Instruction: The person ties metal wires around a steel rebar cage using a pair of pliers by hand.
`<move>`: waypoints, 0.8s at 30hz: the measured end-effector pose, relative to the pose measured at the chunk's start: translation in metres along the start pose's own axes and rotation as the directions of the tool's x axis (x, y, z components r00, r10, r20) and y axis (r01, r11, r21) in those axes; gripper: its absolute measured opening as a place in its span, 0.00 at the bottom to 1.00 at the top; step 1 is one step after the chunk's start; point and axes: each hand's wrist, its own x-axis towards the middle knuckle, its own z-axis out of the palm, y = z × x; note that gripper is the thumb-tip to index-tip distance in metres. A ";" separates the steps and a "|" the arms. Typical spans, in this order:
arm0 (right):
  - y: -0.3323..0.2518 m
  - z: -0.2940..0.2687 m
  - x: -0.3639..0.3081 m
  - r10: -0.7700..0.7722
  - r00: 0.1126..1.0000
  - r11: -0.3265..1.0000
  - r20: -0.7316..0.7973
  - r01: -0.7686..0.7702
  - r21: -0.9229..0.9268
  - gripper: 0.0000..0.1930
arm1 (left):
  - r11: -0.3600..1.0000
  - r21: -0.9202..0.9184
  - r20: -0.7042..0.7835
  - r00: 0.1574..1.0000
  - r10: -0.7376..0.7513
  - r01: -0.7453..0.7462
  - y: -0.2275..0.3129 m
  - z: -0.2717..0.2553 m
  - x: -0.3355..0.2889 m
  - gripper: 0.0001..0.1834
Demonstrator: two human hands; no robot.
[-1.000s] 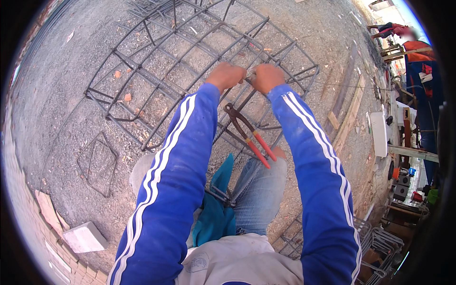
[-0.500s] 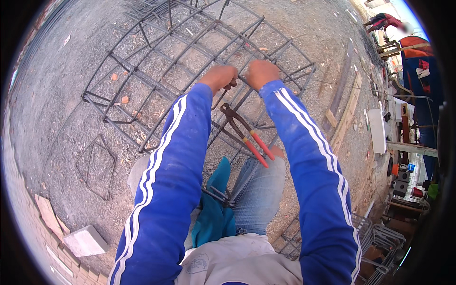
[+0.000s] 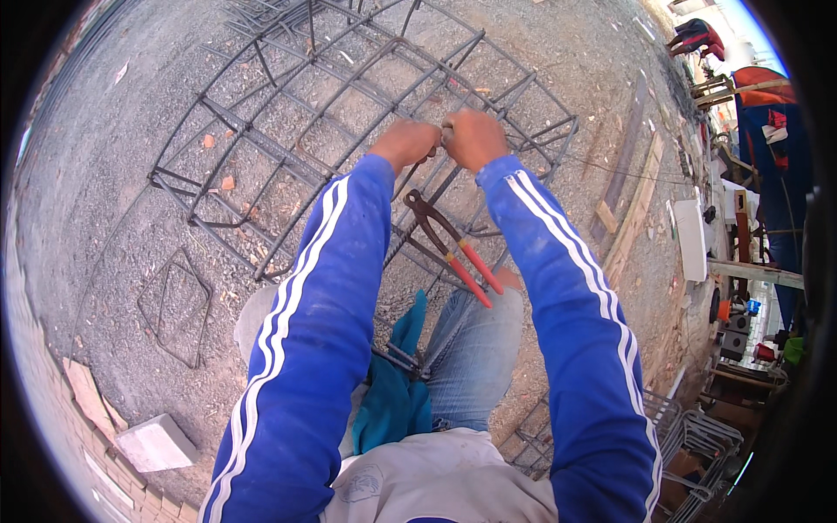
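A cage of steel reinforcing bars (image 3: 248, 131) lies on the gravel before me, and both my hands are over its near part. My left hand (image 3: 406, 144) is closed, its fingers curled under and partly hidden. Close against it is my right hand (image 3: 475, 139), also closed, thumb side toward the left. Whatever is pinched between them is too small or hidden to make out. Just below the hands, a pair of end-cutting pincers (image 3: 427, 218) with red handles rests on the bars, jaws away from me. A teal cloth (image 3: 392, 397) hangs between my legs, beside some short metal rods (image 3: 405, 362).
A bent wire frame (image 3: 174, 307) and a pale block (image 3: 158, 443) lie on the left ground. Wooden planks (image 3: 636, 205) stretch along the right. Further right are a white panel (image 3: 691, 240) and stacked metal frames (image 3: 697, 444). Another person (image 3: 700, 37) bends over far right.
My right hand has moved slightly left, up against my left hand. The teal cloth's upper end has shifted and looks narrower. The pincers have stayed put.
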 end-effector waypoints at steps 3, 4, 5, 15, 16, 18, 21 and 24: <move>-0.001 -0.002 0.006 0.025 0.999 1.000 0.024 -0.025 0.005 0.09 | 0.988 0.139 -0.024 0.998 0.065 -0.062 -0.007 -0.004 0.004 0.08; -0.003 -0.006 0.007 0.048 0.996 0.999 0.071 -0.047 -0.013 0.09 | 0.982 0.167 -0.018 0.995 0.093 -0.089 -0.008 -0.005 0.003 0.08; -0.005 -0.009 0.007 0.047 0.996 0.999 0.071 -0.047 -0.010 0.09 | 0.978 0.182 -0.015 0.994 0.106 -0.102 -0.008 -0.005 0.003 0.08; 0.002 0.001 0.004 0.046 0.987 0.999 0.156 -0.047 -0.001 0.09 | 0.980 0.161 0.038 0.993 0.116 -0.121 -0.004 -0.006 0.000 0.09; -0.002 -0.002 0.004 0.001 0.987 1.000 0.159 0.001 -0.009 0.10 | 0.997 0.065 0.037 0.998 0.049 -0.052 -0.003 -0.007 -0.002 0.10; -0.010 -0.006 0.000 -0.033 0.990 0.999 0.134 0.036 -0.022 0.10 | 0.999 -0.032 0.042 0.999 -0.019 0.021 -0.004 -0.008 -0.004 0.10; -0.025 -0.021 -0.004 -0.086 0.988 0.996 0.130 0.088 -0.011 0.11 | 0.994 -0.107 0.037 0.999 -0.032 0.036 -0.001 -0.009 -0.009 0.10; -0.017 -0.024 -0.006 -0.115 0.980 0.993 0.160 0.114 0.017 0.11 | 0.930 -0.319 -0.035 0.978 -0.205 0.183 0.023 -0.009 -0.023 0.13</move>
